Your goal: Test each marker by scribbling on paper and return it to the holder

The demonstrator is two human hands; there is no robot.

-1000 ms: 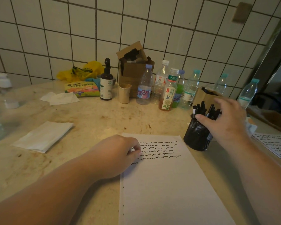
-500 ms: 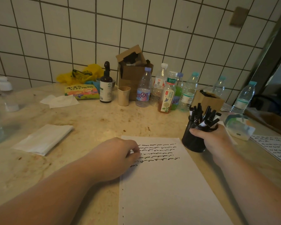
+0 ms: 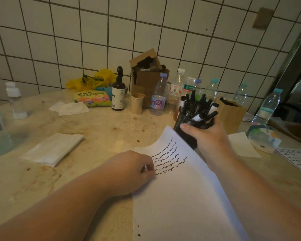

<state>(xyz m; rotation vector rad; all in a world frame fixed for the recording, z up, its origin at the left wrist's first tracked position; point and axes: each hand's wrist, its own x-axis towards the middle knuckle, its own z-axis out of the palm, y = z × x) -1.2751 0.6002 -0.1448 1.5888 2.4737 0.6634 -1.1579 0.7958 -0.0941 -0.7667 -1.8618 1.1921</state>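
Gripping the black mesh marker holder (image 3: 186, 126) in my right hand (image 3: 209, 136), I have my thumb across its front and my fingers wrapped round its far side. It tilts a little and sits above the far right corner of the white sheet of paper (image 3: 184, 197); whether its base touches the counter I cannot tell. A bunch of black-capped markers (image 3: 197, 106) with white barrels sticks out of its top. My left hand (image 3: 129, 171) is loosely fisted on the paper's left edge, fingers curled, beside several rows of black scribbles (image 3: 167, 159). The far corner of the paper lifts off the beige stone counter (image 3: 102, 133). A folded white napkin (image 3: 52, 148) lies to the left. Behind the holder stand clear plastic bottles (image 3: 159, 96), a brown pump bottle (image 3: 118, 93) and an open cardboard box (image 3: 146, 73) against the white tiled wall (image 3: 146, 28).
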